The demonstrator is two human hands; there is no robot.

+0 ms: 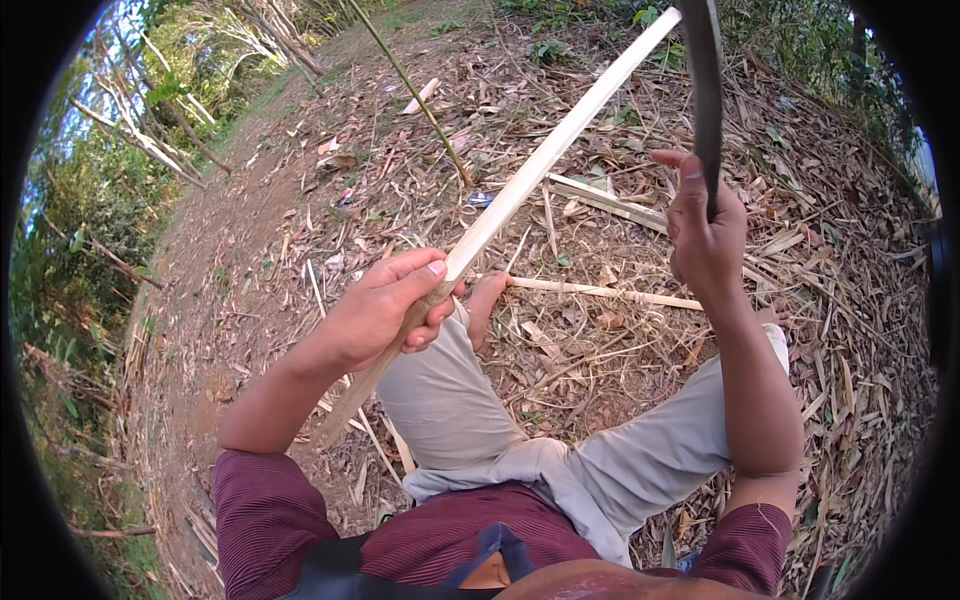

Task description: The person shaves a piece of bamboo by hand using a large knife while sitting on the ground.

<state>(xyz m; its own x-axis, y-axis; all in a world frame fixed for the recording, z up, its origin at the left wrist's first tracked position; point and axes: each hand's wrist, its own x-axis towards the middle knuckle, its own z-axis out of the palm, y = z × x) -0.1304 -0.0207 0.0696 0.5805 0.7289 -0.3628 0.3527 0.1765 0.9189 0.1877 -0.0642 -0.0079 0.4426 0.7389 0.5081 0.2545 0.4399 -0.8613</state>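
Note:
My left hand (388,308) is closed around the lower part of a long pale split-bamboo strip (565,145). The strip slants up and away to the right, and its near end passes below my left wrist. Raised on the right, my right hand (710,228) grips a long dark-bladed knife (704,95); its handle is mostly hidden in the fingers. The blade points upward, close to the strip's far end. Whether the two touch there, I cannot tell. My right index finger is partly stretched out while the other fingers curl in.
A thin pale strip (605,291) lies across the ground between my bare feet, with another split piece (615,203) beyond it. Dry leaves and shavings cover the slope. A green stem (410,85) rises ahead. Bushes (95,200) stand at the left.

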